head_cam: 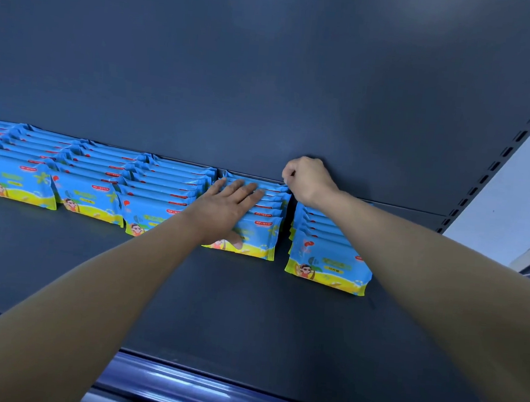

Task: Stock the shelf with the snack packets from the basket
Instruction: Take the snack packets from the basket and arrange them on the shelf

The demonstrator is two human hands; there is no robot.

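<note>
Snack packets [92, 185] stand in several full rows at the back of the shelf [247, 311]. Room remains at the right, and the basket is unseen. The left hand [231, 204] presses one row, grip wide and flat. The right hand [307, 179] curls behind that row, and I cannot tell what its grip holds.

The packets [327, 264] are bright blue with yellow-green lower bands and red marks; the shelf [231, 310] is dark grey, its front rail [177, 382] glossy blue.

Single head-worn wide-angle view, close above the shelf's [247, 311] front edge, facing its back panel [268, 73], slotted upright [497, 163] far right.
</note>
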